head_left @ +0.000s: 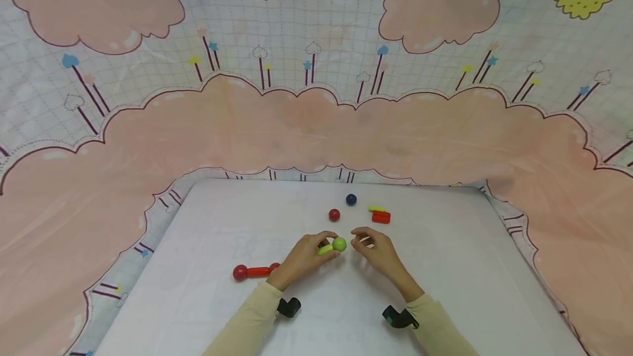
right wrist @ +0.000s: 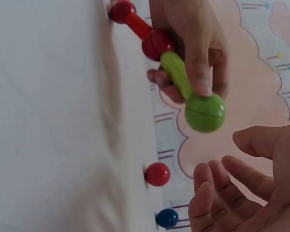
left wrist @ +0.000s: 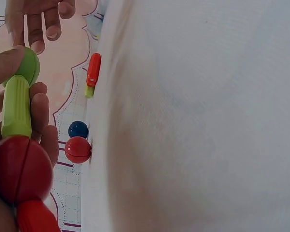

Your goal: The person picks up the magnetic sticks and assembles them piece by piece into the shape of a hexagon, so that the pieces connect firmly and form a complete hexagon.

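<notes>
My left hand grips a joined chain of toy balls and rods, thumb on the green ball and fingers behind the yellow-green rod. That rod runs from the green ball to a red ball. A red rod continues from it to another red ball at the far end. In the head view the left wrist partly hides the middle red ball. Just right of the green ball, my right hand hovers apart from it, fingers loosely bent and holding nothing.
A loose red ball and a dark blue ball lie on the white table beyond the hands. To their right are red rods beside a yellow-green rod. A cloud-patterned cloth hangs behind the table.
</notes>
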Motion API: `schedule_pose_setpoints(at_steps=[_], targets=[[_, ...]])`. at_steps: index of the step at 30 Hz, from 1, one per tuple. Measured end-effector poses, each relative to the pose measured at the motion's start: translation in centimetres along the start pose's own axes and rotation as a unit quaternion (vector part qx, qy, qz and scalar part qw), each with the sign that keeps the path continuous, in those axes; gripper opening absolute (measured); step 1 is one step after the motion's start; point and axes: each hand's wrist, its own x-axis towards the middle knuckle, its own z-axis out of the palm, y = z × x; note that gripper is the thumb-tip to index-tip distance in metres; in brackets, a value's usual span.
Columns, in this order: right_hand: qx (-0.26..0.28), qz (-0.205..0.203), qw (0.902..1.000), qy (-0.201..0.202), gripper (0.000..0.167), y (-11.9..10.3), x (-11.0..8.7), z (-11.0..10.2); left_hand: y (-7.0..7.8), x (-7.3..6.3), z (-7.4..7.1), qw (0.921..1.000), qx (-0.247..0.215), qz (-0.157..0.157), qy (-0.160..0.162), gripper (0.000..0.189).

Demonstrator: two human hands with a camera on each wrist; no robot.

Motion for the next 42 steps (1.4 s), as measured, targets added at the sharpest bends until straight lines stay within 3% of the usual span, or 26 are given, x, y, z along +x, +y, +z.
schedule_pose_setpoints(at_steps=[17,26,33,42], targets=[[-0.022,0.001,0.9969,0.076,0.026,2.3,1.8,-4.0,0.0,0.1,-0.1,0.9999,-0.006,-0.006,-0.006,0.037],[-0.041,0.028,0.9944,0.094,0.03,3.4,2.5,-4.7,0.0,-0.1,-0.2,0.9998,-0.009,-0.014,-0.01,0.037],[-0.05,0.024,0.9916,0.117,0.028,4.5,3.0,-4.9,-0.2,-0.2,-0.2,0.9997,-0.015,-0.014,-0.012,0.038],[-0.06,0.062,0.9913,0.099,0.034,5.2,3.6,-5.4,-0.3,-0.2,-0.3,0.9997,-0.016,-0.015,-0.012,0.038]])
